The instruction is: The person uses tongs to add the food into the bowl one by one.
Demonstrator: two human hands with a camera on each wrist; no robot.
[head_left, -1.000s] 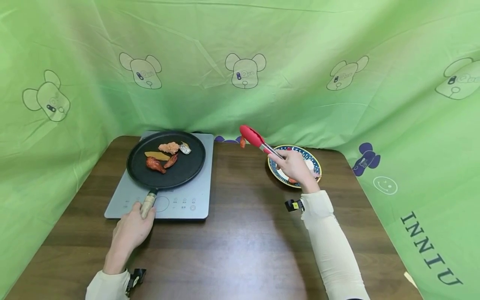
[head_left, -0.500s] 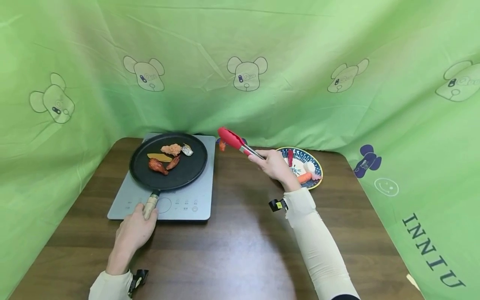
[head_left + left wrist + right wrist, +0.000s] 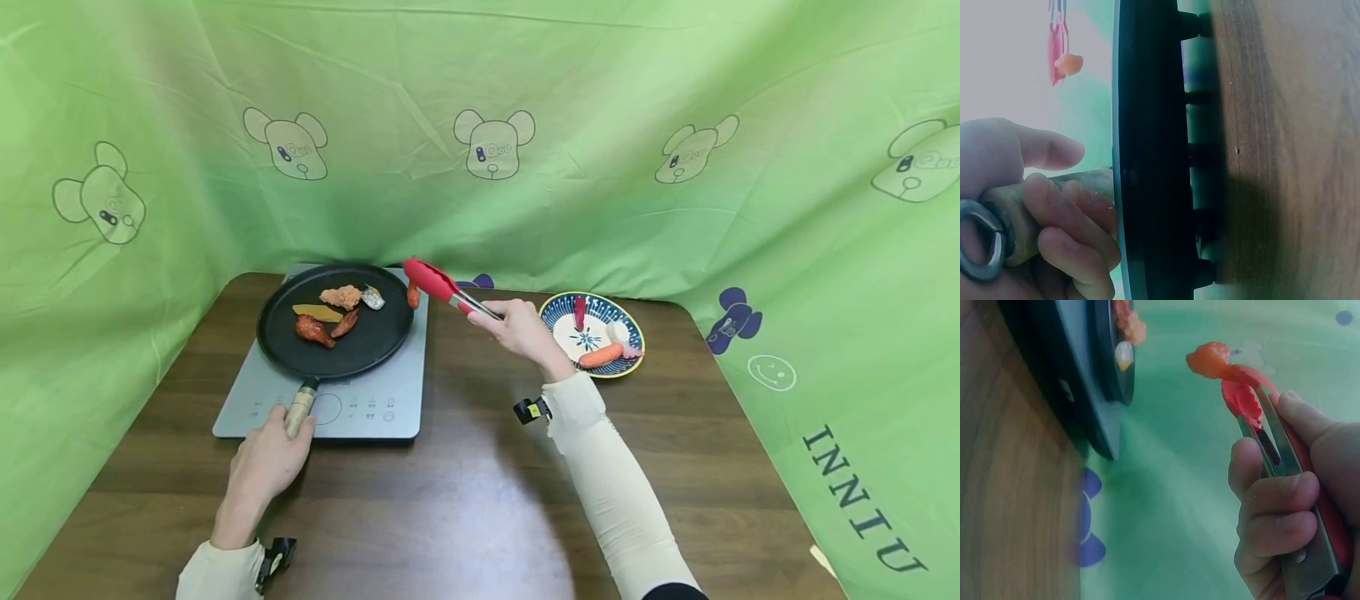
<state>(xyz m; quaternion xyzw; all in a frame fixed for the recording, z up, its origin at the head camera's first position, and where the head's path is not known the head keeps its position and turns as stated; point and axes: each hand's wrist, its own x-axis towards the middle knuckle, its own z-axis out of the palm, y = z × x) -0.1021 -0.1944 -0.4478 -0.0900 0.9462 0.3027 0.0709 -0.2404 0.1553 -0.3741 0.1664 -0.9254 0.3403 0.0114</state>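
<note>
My left hand (image 3: 270, 457) grips the pale handle (image 3: 302, 408) of a flat black frying pan (image 3: 375, 337), its fingers curled round it in the left wrist view. In the pan lie a drumstick (image 3: 312, 330), a smaller reddish piece (image 3: 345, 322), a flat yellow slice (image 3: 317, 312), a crumbed piece (image 3: 341, 296) and a silvery-wrapped item (image 3: 372, 297). With my right hand (image 3: 521, 332) I hold red-tipped metal tongs (image 3: 438, 283), squeezed round the arms. Their tips pinch a glossy orange-red food piece (image 3: 1209, 360), held in the air by the pan's right rim.
Beneath the pan is a grey induction cooktop (image 3: 367, 417) on the wooden table (image 3: 465, 483). To the right, a blue-patterned plate (image 3: 566, 333) carries an orange sausage-shaped piece (image 3: 602, 355), a dark red strip (image 3: 580, 314) and a white lump (image 3: 618, 332). A green curtain (image 3: 390, 200) encloses the back and sides.
My right hand has carried the tongs and the orange-red piece leftward from over the plate to the pan's right edge, uncovering the plate. My left hand stays on the handle.
</note>
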